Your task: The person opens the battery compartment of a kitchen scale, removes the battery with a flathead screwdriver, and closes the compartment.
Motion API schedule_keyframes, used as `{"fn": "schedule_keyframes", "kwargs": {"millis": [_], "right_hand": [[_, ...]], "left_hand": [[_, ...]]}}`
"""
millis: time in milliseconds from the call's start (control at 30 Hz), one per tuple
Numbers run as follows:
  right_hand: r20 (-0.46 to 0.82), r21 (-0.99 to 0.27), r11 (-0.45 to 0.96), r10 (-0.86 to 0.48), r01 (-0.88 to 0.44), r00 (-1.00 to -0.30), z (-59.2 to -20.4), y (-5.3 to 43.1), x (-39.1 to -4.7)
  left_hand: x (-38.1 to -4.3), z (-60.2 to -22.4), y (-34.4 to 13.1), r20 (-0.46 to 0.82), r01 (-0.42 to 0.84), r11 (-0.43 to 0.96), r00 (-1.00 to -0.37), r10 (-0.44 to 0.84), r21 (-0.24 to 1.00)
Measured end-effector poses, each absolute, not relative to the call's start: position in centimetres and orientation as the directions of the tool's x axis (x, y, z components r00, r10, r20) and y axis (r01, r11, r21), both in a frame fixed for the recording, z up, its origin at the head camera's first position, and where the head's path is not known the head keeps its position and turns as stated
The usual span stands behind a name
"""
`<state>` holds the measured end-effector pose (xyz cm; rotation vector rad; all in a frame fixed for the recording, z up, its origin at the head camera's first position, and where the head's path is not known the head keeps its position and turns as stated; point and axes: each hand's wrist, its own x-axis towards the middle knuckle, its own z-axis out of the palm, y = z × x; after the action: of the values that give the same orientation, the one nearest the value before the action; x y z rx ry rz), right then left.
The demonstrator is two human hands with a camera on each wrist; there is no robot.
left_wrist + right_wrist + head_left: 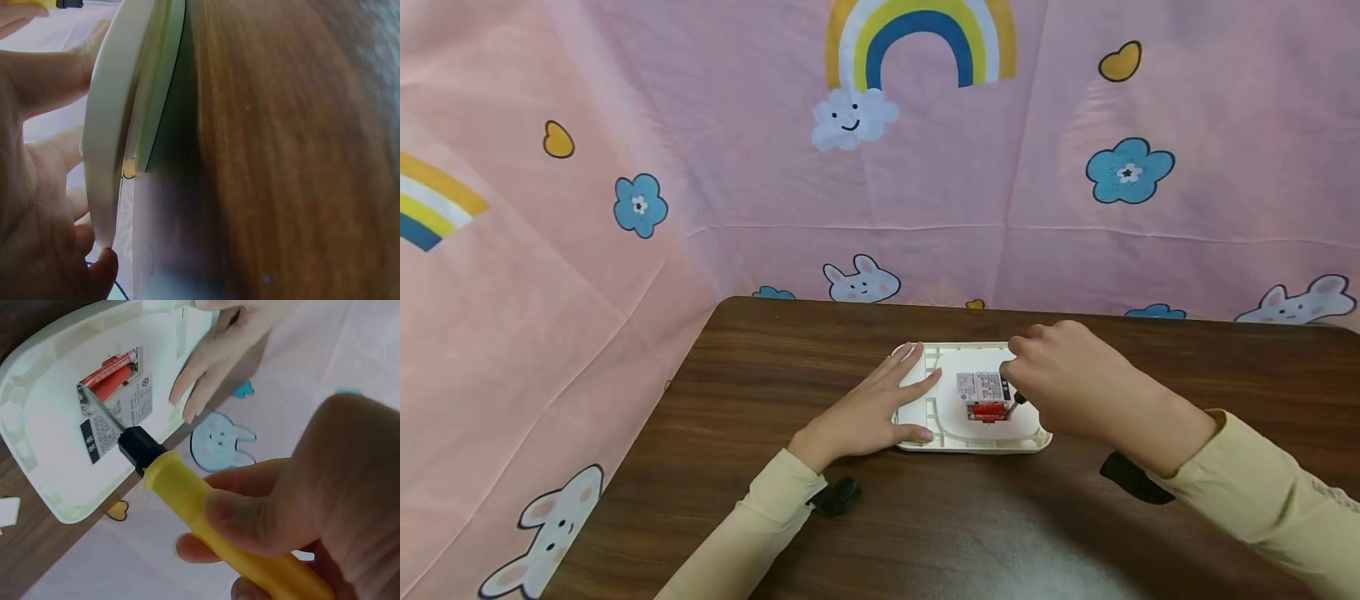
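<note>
A flat white plastic device (947, 358) lies on the table with its ribbed underside up. A printed label (979, 386) and a battery compartment with red batteries (988, 412) show in its middle. My left hand (868, 412) rests on the device's left end with fingers spread; in the left wrist view its fingers touch the rim. My right hand (1067, 383) grips a screwdriver (181, 490) by its yellow handle. The metal shaft slants down, and its tip is right at one end of the batteries, as the right wrist view shows.
The brown wooden table (775, 367) ends at a hanging pink cloth (925, 183) printed with rainbows and rabbits. Beside the device, a small white piece (9, 511) lies on the table. Black wrist gear (837, 497) sits below the left sleeve.
</note>
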<state>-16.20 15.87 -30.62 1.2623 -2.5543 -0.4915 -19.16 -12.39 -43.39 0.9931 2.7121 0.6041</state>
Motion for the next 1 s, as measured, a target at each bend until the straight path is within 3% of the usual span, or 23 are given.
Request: {"fn": "schedule_keyframes", "kwargs": {"millis": [200, 400, 733, 1000], "right_hand": [[0.025, 0.435, 0.517, -0.826, -0.738, -0.563, -30.0, 14.6, -16.9], [0.016, 0.361, 0.592, -0.777, -0.721, -0.629, -30.8, 16.8, -17.3], [0.389, 0.085, 0.769, -0.611, -0.633, -0.69, -36.7, 23.3, -14.7], [0.483, -0.109, 0.825, -0.444, -0.554, -0.755, -40.7, 25.0, -13.2]], "left_hand": [[-19.2, -43.3, -12.5, -0.04, 0.566, 0.696, -0.763, 0.645, 0.441], [-19.2, -43.3, -12.4, -0.037, 0.581, 0.691, -0.754, 0.656, 0.429], [-19.1, -43.1, -12.5, -0.049, 0.573, 0.699, -0.757, 0.651, 0.428], [-19.1, -43.3, -12.5, -0.052, 0.567, 0.699, -0.759, 0.649, 0.435]]}}
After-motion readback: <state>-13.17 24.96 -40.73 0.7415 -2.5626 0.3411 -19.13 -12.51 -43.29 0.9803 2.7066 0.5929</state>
